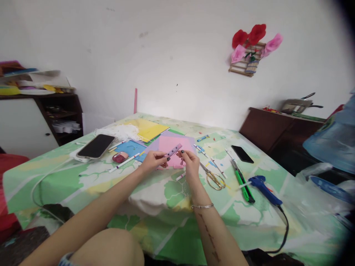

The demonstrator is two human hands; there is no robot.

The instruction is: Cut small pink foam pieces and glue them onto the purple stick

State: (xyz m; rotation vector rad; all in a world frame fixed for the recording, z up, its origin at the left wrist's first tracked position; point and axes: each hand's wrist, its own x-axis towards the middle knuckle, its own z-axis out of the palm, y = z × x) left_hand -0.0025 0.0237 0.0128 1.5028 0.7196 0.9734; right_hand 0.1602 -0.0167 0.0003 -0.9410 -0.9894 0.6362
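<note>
My left hand [154,162] pinches a narrow purple paper strip with dark dots [173,150] between thumb and fingers. The strip is tilted, its right end raised. My right hand [191,162] is closed in a pinch just below that right end; what its fingertips hold, if anything, is too small to make out. Under both hands lie pink paper [166,143] and lilac paper [190,140]. Close to my right hand, gold-handled scissors [215,181] lie on the table. A white marker [181,176] lies between my wrists.
To the right lie a green box cutter [244,184], a blue glue gun [266,190] with a cord and a black phone [242,153]. On the left are another phone [96,146], white yarn [122,132], yellow sheets [148,128] and several markers. A patterned cloth [166,221] covers the table.
</note>
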